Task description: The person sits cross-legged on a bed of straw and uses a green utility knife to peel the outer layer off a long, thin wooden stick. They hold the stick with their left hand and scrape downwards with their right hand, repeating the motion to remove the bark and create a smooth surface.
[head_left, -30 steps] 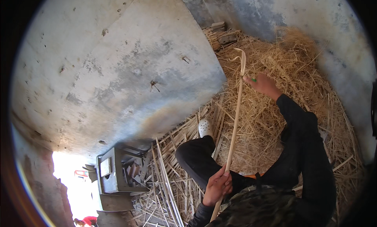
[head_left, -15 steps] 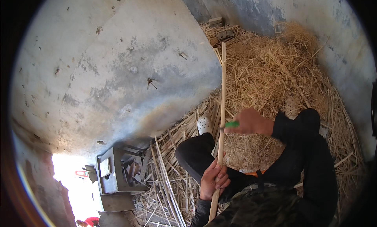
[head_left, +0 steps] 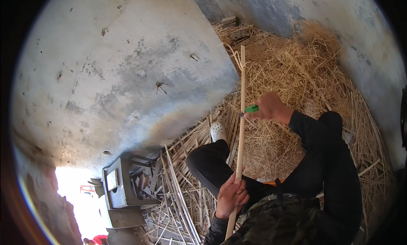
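A long pale wooden strip (head_left: 241, 130) runs from my lap up toward the far straw. My left hand (head_left: 232, 196) is wrapped round its lower part, above my thigh. In my right hand (head_left: 273, 108) is a green-handled knife (head_left: 251, 109), closed in the fingers; its short dark blade meets the strip's edge roughly midway along. Thin curled shavings (head_left: 235, 58) hang from the left side of the strip near its far end.
Heaped straw-like shavings (head_left: 292, 71) cover the floor ahead. Loose pale sticks (head_left: 182, 198) lie at left, beside a grey box-like stand (head_left: 121, 188). My white clog (head_left: 218, 132) rests left of the strip. A stained wall (head_left: 140, 75) rises at left; bricks (head_left: 229, 21) lie in the far corner.
My right hand has moved the knife farther up along the strip, away from me. The shavings near the far end stand out more from the strip. My left hand keeps its grip.
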A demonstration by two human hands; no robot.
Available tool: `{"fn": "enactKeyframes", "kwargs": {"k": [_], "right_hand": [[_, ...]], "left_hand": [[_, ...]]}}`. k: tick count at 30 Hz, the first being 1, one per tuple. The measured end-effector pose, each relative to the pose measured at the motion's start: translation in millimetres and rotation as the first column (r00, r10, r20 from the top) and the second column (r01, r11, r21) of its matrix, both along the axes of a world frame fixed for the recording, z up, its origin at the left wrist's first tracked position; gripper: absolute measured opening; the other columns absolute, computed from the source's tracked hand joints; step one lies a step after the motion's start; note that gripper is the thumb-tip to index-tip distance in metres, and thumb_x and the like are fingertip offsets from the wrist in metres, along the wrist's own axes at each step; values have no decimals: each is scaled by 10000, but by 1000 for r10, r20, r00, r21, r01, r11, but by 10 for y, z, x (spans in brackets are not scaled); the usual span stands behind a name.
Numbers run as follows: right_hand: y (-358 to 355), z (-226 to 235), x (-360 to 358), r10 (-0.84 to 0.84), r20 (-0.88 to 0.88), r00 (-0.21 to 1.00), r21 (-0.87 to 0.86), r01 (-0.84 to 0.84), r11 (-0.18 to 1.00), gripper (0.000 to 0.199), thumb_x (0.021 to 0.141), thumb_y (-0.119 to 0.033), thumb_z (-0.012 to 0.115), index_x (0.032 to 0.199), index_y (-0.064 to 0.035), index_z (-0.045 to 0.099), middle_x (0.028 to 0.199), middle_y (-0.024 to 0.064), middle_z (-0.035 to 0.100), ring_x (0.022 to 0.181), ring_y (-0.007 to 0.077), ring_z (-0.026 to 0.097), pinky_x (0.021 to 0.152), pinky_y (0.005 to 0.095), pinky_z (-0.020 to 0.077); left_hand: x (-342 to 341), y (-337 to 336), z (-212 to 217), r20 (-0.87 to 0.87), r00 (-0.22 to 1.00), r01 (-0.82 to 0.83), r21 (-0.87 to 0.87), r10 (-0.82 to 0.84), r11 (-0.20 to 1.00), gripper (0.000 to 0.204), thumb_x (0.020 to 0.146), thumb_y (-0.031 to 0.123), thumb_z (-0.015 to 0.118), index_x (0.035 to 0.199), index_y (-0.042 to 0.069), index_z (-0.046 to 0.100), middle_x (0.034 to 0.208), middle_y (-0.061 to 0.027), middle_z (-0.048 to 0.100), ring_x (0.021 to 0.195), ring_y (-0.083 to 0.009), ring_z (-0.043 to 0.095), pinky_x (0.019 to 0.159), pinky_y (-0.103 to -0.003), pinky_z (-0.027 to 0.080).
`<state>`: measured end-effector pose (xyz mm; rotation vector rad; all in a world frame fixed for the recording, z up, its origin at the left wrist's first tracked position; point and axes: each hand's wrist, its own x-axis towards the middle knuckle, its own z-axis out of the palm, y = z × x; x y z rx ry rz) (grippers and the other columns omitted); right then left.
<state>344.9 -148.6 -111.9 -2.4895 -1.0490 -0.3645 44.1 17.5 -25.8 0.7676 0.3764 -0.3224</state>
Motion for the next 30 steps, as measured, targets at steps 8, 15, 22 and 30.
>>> {"fn": "enactKeyframes", "kwargs": {"k": [8, 15, 22, 30], "right_hand": [[-595, -137, 855, -374, -120, 920, -49, 371, 927, 751, 816, -821, 347, 467, -156, 371, 426, -48, 244, 348, 110, 224, 326, 311, 181], [-325, 223, 406, -315, -509, 801, 32, 383, 923, 749, 812, -823, 351, 472, -156, 335, 438, -56, 212, 352, 100, 221, 324, 322, 190], [-39, 297, -769, 200, -181, 963, 115, -181, 977, 795, 743, -834, 469, 506, -86, 591, 423, 20, 467, 390, 159, 503, 361, 349, 345], [25, 218, -753, 155, -168, 973, 77, -144, 987, 828, 685, -885, 455, 485, -90, 572, 370, 30, 365, 328, 204, 432, 361, 372, 345]], "left_hand": [[-192, -150, 118, -80, 990, 115, 31, -112, 993, 475, 1023, 142, 390, 1474, 62, 263, 703, 11, 335, 451, -55, 276, 478, -216, 318], [-149, -33, -12, -17, 999, 50, -48, -51, 998, 478, 1005, 152, 386, 1457, 46, 276, 692, 5, 357, 406, -57, 285, 429, -224, 315], [11, 19, 65, 63, 998, 5, -53, -1, 999, 452, 1005, 137, 352, 1441, 36, 289, 680, 3, 369, 381, -54, 282, 414, -215, 302], [27, -7, 34, 29, 1000, -3, 11, 3, 1000, 449, 1016, 144, 348, 1446, 27, 292, 683, 2, 371, 396, -53, 278, 420, -208, 299]]}}
